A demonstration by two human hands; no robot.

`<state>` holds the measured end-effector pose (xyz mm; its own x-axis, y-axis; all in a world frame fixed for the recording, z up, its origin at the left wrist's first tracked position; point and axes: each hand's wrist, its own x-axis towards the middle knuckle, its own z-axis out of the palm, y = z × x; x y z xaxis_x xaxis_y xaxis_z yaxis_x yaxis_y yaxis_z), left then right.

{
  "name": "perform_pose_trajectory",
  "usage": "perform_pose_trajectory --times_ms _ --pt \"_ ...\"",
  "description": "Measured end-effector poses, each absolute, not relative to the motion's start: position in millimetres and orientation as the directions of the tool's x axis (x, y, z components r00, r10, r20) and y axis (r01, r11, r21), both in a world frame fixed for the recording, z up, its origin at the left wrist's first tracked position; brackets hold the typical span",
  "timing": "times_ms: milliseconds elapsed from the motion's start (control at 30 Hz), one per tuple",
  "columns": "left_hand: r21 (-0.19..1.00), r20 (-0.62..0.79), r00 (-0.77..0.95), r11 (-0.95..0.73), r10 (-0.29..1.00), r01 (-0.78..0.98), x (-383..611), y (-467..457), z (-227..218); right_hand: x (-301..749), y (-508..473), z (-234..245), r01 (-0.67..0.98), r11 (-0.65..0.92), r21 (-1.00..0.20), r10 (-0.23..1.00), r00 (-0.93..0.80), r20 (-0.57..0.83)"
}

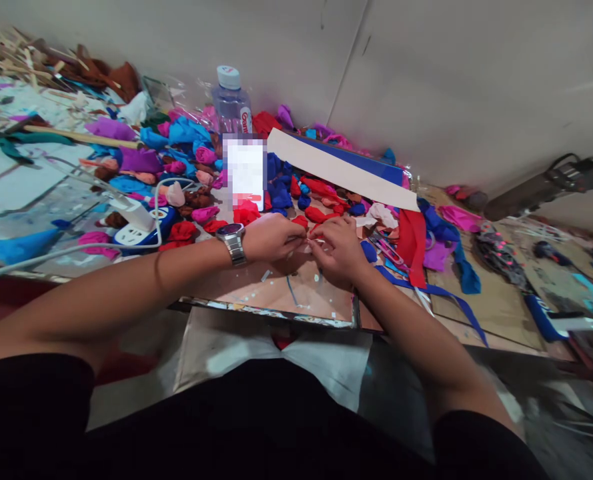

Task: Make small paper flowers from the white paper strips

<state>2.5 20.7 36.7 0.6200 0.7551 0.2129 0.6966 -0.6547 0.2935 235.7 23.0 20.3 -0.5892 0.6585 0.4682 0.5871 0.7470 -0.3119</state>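
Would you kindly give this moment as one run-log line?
left hand: pinching; right hand: pinching; between: small pale piece, unclear; beyond: bottle

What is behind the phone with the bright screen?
A clear bottle with a white cap, its upper part showing above the phone. The bottle's lower part, and anything else directly behind the phone, is covered.

Near the centre of the frame, a tiny piece point(309, 243) is looking whitish and crumpled scraps point(321, 189) are showing red, deep blue and pale pink. At upper centre, a cream strip point(341, 171) is crossing a blue panel point(376, 168). Left of centre, a watch point(234, 244) is gleaming silver; at lower left, a sleeve point(31, 400) is showing plain black
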Motion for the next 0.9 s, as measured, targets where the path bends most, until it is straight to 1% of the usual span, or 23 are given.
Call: perform_pose_trajectory --times_ms 67,333,700,900 --pt "0.307 0.205 0.623 -0.654 0.755 0.692 2.4 20.9 36.8 235.3 22.0 20.9 0.580 0.751 -0.314 0.655 -0.597 0.463" --pt "0.383 0.261 0.615 -0.664 0.744 0.642 2.3 19.7 40.0 235.5 22.2 21.5 0.598 0.748 -0.287 0.655 -0.600 0.458" --pt "0.472 0.187 0.559 -0.573 0.808 0.670 0.3 21.0 44.1 235.8 23.6 21.4 0.644 0.698 -0.314 0.705 -0.541 0.459" --pt "0.490 0.129 0.553 -0.538 0.823 0.686 1.6 21.5 45.1 237.8 23.7 26.9 0.685 0.696 -0.215 0.690 -0.553 0.467"
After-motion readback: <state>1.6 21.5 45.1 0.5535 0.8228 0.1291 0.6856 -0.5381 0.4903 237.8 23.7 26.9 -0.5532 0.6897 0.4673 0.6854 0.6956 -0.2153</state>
